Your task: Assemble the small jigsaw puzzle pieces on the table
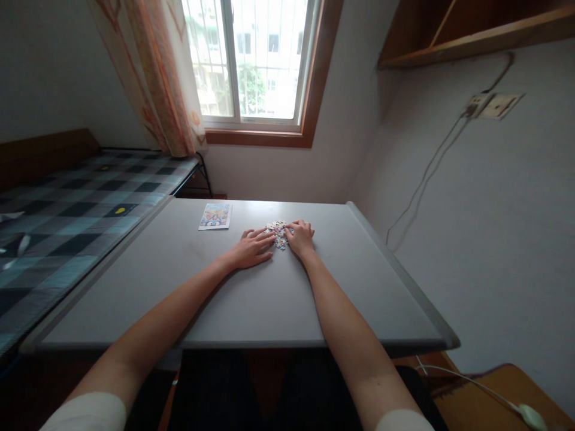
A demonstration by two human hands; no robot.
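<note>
Left hand (251, 248) flat and open, right hand (300, 238) curled – grip unclear – both touching puzzle pieces (278, 234) on grey table (269, 299) by window (251, 60).

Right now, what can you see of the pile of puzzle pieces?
The pile of puzzle pieces is a small loose heap of multicoloured bits on the grey table, toward its far edge. The left hand touches its left side; the right hand curls over its right. Single pieces are too small to tell.
</note>
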